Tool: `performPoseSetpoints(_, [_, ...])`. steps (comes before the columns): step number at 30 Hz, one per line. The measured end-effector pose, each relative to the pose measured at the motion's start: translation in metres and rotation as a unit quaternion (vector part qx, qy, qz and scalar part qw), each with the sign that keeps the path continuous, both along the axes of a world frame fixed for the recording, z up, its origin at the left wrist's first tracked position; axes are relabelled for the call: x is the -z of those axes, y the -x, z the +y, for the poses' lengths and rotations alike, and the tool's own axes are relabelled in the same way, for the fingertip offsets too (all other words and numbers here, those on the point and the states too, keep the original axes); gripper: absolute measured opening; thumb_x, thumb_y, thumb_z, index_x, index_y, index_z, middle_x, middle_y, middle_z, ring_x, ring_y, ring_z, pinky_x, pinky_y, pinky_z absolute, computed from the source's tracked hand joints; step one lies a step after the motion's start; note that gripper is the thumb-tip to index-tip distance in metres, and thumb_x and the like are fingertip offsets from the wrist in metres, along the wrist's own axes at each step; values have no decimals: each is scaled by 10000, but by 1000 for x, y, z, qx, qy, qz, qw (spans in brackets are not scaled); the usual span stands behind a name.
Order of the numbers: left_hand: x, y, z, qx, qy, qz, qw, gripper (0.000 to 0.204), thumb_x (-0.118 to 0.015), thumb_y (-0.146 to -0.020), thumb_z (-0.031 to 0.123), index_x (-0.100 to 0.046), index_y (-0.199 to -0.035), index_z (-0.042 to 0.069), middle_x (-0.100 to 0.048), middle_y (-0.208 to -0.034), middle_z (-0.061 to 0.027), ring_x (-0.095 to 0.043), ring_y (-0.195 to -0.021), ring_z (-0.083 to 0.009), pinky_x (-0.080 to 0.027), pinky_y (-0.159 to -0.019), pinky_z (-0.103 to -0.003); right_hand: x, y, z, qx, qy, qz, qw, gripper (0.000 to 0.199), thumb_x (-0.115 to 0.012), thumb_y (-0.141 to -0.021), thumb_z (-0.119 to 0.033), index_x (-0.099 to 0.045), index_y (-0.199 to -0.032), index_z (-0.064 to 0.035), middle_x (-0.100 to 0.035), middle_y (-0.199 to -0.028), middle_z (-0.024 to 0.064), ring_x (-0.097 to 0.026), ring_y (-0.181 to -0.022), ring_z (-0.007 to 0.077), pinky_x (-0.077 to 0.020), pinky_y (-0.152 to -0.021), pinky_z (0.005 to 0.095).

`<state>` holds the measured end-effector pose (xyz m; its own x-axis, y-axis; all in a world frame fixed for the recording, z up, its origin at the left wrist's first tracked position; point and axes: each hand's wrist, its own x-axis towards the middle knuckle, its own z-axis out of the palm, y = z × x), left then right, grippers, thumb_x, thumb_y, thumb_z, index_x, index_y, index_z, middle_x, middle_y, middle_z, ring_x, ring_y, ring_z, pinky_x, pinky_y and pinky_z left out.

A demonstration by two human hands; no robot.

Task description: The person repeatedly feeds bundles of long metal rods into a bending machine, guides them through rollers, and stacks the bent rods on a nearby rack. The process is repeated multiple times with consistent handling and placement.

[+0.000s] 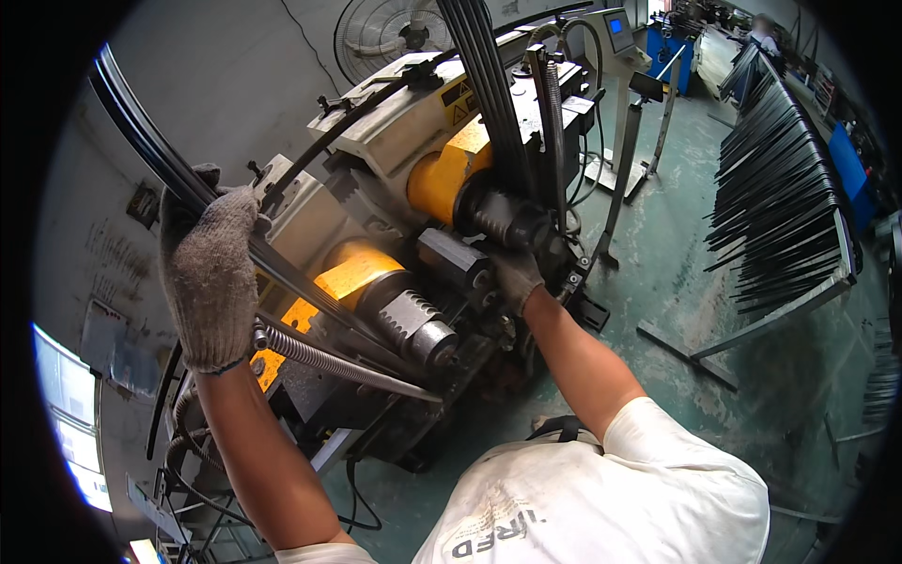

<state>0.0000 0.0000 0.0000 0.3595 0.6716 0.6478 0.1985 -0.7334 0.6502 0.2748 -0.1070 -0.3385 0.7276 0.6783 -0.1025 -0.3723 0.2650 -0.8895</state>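
Note:
My left hand (209, 273), in a grey knitted glove, is closed around a bundle of long dark metal tubes (141, 127) at the left. The tubes slant down past the left yellow clamp (360, 268) of a bending machine, toward its grooved round die (406, 315). My right hand (517, 280), also gloved, reaches in beside the dark hexagonal block (453, 256) at the machine's middle, below the right toothed die (503, 214). Its fingers are hidden in shadow. A second bundle of dark tubes (489, 80) rises steeply behind the right yellow clamp (449, 179).
A coiled spring hose (338, 362) crosses the machine's front left. At the right, a long rack (770, 329) carries many dark bars. A control panel (615, 33) stands at the back, near a fan (390, 38). A person (766, 38) is far off at the top right.

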Motion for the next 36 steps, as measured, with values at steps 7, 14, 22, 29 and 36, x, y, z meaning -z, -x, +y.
performPoseSetpoints(7, [-2,4,0,14,8,-35,999,379,-819,-1013,186,-738,-1341,17,-784,-1096,-88,-745,-964,-152,-618,-866,-300,11,3,8,-4,-23,9,1000,469,-866,-927,-235,-764,-1312,13,-779,-1199,86,-718,-1053,171,-577,-897,351])
performPoseSetpoints(14, [1,4,1,-37,-10,-8,999,374,-828,-1000,230,-757,-1289,4,-794,-996,-102,-777,-906,-193,-641,-865,-338,-5,8,-2,14,0,0,1000,446,-855,-934,-267,-780,-1277,7,-781,-1151,70,-713,-1004,160,-563,-864,340])
performPoseSetpoints(22, [5,5,7,20,5,-29,999,344,-819,-1023,224,-766,-1276,-3,-802,-1110,-114,-788,-933,-189,-651,-874,-316,2,3,0,21,-8,-8,1000,469,-880,-917,-260,-772,-1283,14,-778,-1140,64,-717,-984,166,-569,-848,351])
performPoseSetpoints(29, [4,19,19,10,-131,61,989,327,-735,-1089,160,-716,-1372,-4,-809,-1192,-155,-806,-1030,-192,-678,-868,-274,-11,14,-1,9,8,0,1000,462,-875,-924,-229,-768,-1300,17,-782,-1166,74,-722,-1009,174,-575,-863,354])
performPoseSetpoints(36, [-39,15,1,-105,-253,191,943,270,-703,-1094,173,-775,-1332,68,-819,-1279,-140,-831,-1105,-236,-706,-952,-349,-6,9,-2,24,-12,-60,998,393,-846,-951,-213,-786,-1261,21,-790,-1151,73,-725,-1007,157,-570,-861,360])
